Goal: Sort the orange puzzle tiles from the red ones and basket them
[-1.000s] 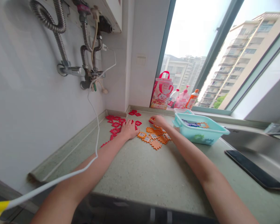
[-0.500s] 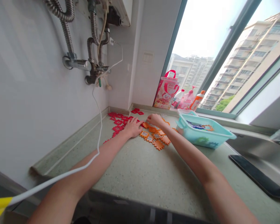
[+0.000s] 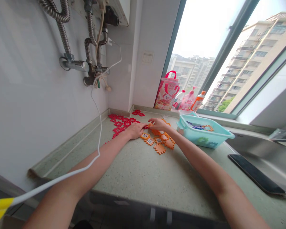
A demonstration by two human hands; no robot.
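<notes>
- The left hand [image 3: 135, 131] lies palm down and loosely open on the stone surface [image 3: 138, 173], fingers pointing toward the right hand; its fingertips touch the edge of the scattered red plastic puzzle tiles [image 3: 119, 124], and it shows no clear grip on anything;
- The right hand [image 3: 158, 124] is arched and partly curled, fingertips down at the place where the red tiles meet the orange plastic puzzle tiles [image 3: 160, 149]; it touches the orange pile, but whether it has hold of a piece I cannot tell;
- The two hands are near each other, just above the middle of the tile spread, with nothing standing between them;
- The red tiles spread left toward the wall, with a small separate group [image 3: 137, 113] by the back corner; the orange tiles, several with small white printed labels, lie in a loose cluster just below the hands;
- A turquoise plastic basket [image 3: 193, 138] stands just right of the orange tiles, holding more tiles, with an orange one on top;
- Farther back, a pink-and-red gift bag [image 3: 166, 90] and plastic bottles [image 3: 188, 101] stand against the window [image 3: 205, 31];
- A white cable [image 3: 95, 106] hangs from the wall pipes [image 3: 62, 31] and crosses in front of the left forearm;
- A black phone [image 3: 256, 173] lies on the steel sink [image 3: 257, 148], at right.
</notes>
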